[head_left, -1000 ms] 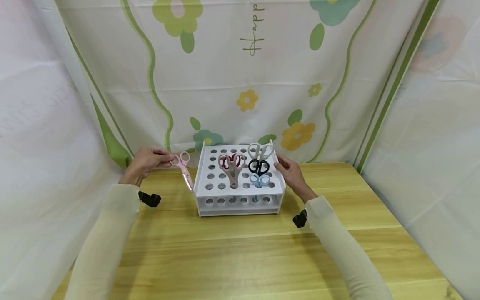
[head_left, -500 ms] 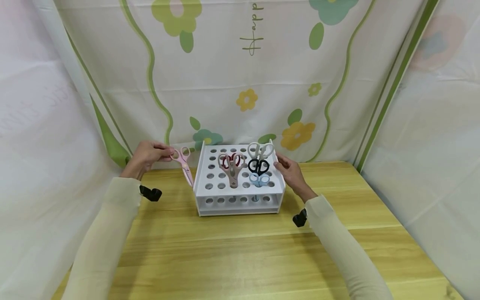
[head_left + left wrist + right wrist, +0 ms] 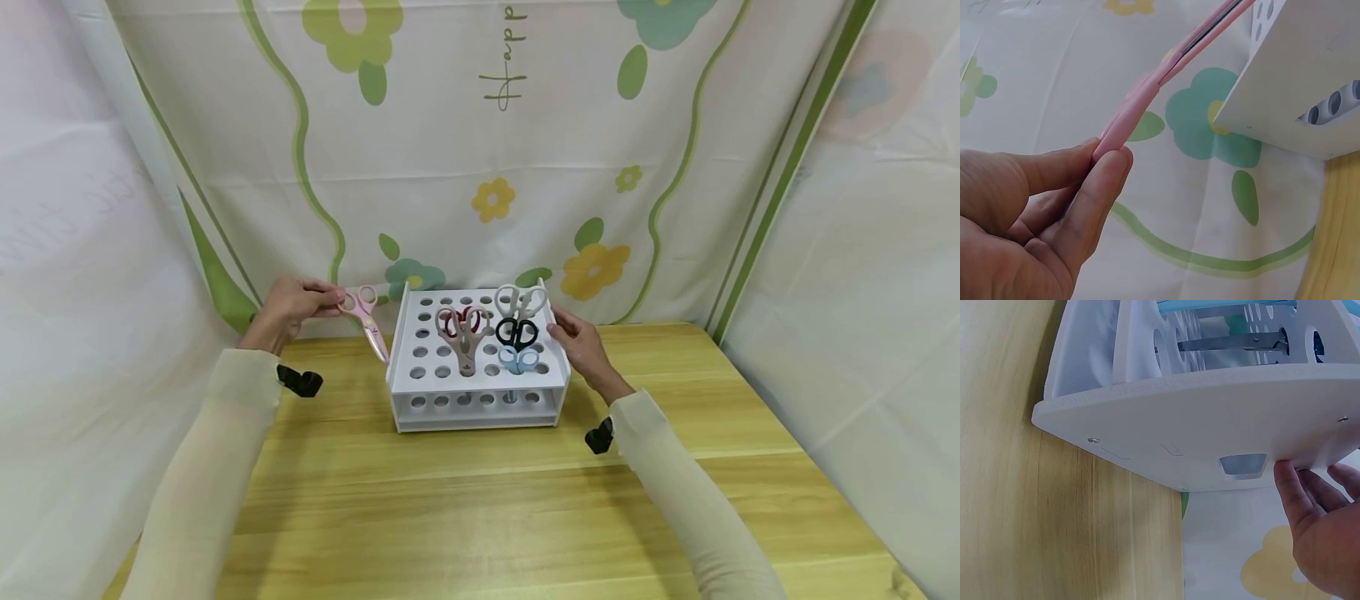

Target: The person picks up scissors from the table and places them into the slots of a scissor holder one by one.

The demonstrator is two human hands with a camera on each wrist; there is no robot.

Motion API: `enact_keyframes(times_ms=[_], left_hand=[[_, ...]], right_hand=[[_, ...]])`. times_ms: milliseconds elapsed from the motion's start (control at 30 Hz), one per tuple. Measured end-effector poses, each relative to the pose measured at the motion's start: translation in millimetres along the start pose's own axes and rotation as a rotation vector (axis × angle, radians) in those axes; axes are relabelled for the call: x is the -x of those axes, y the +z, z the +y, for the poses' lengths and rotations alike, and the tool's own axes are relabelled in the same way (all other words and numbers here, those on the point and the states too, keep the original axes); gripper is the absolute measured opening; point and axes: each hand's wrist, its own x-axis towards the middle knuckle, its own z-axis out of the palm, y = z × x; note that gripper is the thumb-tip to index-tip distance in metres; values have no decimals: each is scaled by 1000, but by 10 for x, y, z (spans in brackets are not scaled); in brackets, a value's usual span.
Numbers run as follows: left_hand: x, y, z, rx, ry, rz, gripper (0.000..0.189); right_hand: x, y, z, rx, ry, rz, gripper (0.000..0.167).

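My left hand (image 3: 292, 308) pinches pink scissors (image 3: 369, 325) by one handle loop. Their blades slant down toward the left side of a white holed rack (image 3: 480, 422); I cannot tell whether the tip touches it. In the left wrist view, thumb and fingers close on the pink handle (image 3: 1124, 122). At the rack's other side, my right hand (image 3: 588, 350) rests its fingertips against the outer face of the side panel (image 3: 1179, 431). Standing in the rack are beige scissors (image 3: 467, 354), red ones partly hidden behind them, black scissors (image 3: 517, 333), white scissors (image 3: 516, 302) and light blue scissors (image 3: 517, 360).
The rack stands at the back of a wooden table (image 3: 465, 517), close to a flower-printed curtain (image 3: 420, 167). More white fabric hangs on both sides. A small black camera sits on each wrist.
My left hand has risen slightly, carrying the pink scissors up along the rack's left side. The right hand and the rack have stayed in place.
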Motion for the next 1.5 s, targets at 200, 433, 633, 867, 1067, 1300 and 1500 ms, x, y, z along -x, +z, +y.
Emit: enact_keyframes(times_ms=[200,433,633,867,1067,1300,1500], left_hand=[[-15,49,15,34,12,32,22],[-30,179,20,51,20,88,35],[-69,330,33,57,75,139,35],[-105,497,55,78,135,197,32],[-116,584,63,91,140,222,33],[-151,667,67,70,154,220,32],[-178,751,71,87,190,218,31]], right_hand=[[-11,5,64,30,-18,20,52],[-13,8,76,51,-22,26,52],[-13,5,76,46,-5,30,51],[8,-3,31,39,-8,16,53],[22,3,-9,23,-8,8,52],[-17,0,73,49,-18,29,53],[-24,5,84,56,-5,30,52]])
